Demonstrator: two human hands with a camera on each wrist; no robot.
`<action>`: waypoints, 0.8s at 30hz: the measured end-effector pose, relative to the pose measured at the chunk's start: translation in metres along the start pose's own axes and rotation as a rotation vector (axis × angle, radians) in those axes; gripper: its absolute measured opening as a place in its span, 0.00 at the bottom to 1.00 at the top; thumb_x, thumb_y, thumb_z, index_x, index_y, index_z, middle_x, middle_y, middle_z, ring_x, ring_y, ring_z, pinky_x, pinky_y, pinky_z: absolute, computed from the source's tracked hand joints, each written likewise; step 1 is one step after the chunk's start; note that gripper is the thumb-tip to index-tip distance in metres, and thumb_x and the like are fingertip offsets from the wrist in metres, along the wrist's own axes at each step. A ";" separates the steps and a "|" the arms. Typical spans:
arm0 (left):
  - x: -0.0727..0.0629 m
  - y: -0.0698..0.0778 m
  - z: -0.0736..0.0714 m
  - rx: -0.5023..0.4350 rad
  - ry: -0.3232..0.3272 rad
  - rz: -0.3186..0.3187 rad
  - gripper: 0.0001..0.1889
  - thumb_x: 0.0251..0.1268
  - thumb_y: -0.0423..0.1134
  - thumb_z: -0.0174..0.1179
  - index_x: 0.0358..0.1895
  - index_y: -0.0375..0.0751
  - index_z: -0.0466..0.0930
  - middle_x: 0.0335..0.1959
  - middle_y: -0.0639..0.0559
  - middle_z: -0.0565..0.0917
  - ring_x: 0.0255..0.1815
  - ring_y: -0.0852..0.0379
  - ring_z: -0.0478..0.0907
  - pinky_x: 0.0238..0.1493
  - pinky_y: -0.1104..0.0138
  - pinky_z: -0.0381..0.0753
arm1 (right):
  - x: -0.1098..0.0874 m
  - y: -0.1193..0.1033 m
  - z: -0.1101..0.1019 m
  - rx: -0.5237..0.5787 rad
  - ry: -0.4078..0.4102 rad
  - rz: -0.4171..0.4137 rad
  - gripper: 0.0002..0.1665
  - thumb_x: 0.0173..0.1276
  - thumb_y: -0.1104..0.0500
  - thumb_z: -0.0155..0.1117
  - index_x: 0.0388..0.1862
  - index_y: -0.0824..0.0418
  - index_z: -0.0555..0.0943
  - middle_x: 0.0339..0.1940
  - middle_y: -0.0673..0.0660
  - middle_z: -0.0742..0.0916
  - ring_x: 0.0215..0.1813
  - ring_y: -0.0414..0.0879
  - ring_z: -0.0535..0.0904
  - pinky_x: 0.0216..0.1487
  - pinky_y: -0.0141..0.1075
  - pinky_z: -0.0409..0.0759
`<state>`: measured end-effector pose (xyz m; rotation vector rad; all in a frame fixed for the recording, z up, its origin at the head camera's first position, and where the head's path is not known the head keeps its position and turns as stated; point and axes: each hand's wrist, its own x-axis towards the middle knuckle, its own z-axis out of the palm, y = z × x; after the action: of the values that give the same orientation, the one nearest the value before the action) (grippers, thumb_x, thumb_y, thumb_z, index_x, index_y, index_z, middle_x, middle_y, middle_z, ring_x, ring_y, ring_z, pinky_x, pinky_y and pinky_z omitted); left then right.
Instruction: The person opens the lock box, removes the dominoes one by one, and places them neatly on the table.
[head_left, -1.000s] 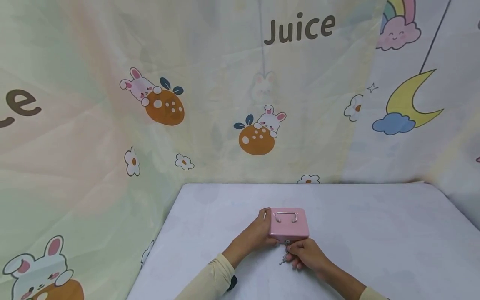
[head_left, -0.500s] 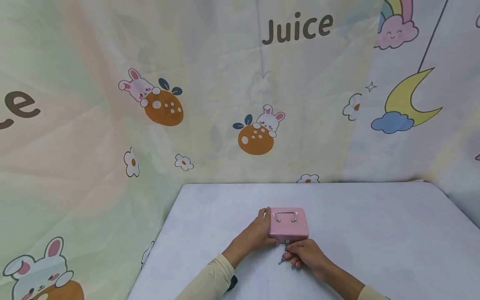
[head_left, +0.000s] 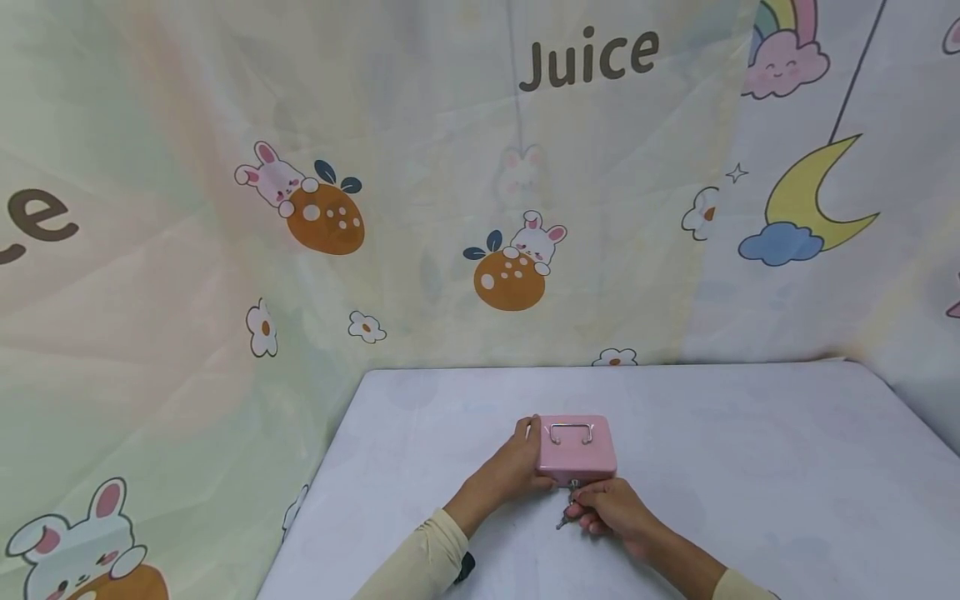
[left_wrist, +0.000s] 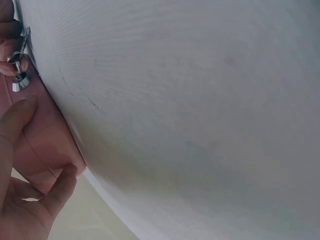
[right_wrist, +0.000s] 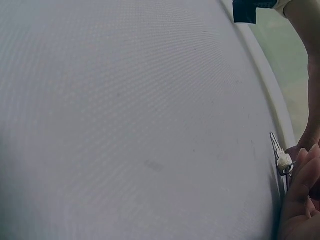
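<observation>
A pink metal cash box (head_left: 577, 458) with a thin silver handle on its lid sits on the table, lid down. My left hand (head_left: 508, 467) grips its left side, thumb on the front face and fingers around the far corner, as the left wrist view also shows. From the front face sticks out a round silver lock (left_wrist: 21, 82) with a key in it. My right hand (head_left: 613, 508) pinches that key's head between thumb and forefinger. A second key (right_wrist: 283, 161) hangs from the same ring, beside the right fingers and just over the tabletop.
The white-covered table (head_left: 750, 467) extends around the box, its far edge meeting a printed cloth backdrop (head_left: 420, 208) with rabbits and flowers. Another cloth side hangs at the left. A dark piece (head_left: 467, 568) shows under the left sleeve.
The head view has shifted slightly. Both hands keep their places on the box and the key; the hanging key has swung a tiny bit left.
</observation>
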<state>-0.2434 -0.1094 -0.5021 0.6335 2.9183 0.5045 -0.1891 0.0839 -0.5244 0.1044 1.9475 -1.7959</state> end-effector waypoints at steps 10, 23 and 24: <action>0.000 0.000 0.000 -0.006 0.010 0.002 0.59 0.52 0.50 0.77 0.78 0.28 0.48 0.76 0.31 0.60 0.69 0.42 0.74 0.68 0.60 0.76 | 0.000 0.000 0.001 0.016 -0.012 -0.009 0.14 0.72 0.65 0.55 0.44 0.76 0.81 0.27 0.51 0.89 0.24 0.35 0.77 0.26 0.26 0.77; -0.001 0.001 -0.001 -0.018 -0.002 -0.007 0.58 0.52 0.50 0.77 0.78 0.28 0.48 0.76 0.31 0.59 0.69 0.42 0.74 0.68 0.60 0.76 | 0.000 -0.003 -0.001 0.013 -0.034 0.019 0.12 0.72 0.65 0.56 0.41 0.73 0.83 0.25 0.50 0.89 0.22 0.35 0.76 0.26 0.27 0.76; -0.001 0.001 -0.001 -0.020 -0.004 -0.009 0.58 0.52 0.50 0.77 0.78 0.28 0.48 0.76 0.31 0.59 0.69 0.42 0.74 0.68 0.60 0.76 | 0.000 -0.003 -0.001 0.013 -0.035 0.023 0.12 0.72 0.65 0.56 0.40 0.73 0.83 0.25 0.50 0.88 0.22 0.35 0.76 0.26 0.27 0.76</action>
<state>-0.2420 -0.1093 -0.5009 0.6175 2.9072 0.5296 -0.1902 0.0842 -0.5214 0.0987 1.9030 -1.7843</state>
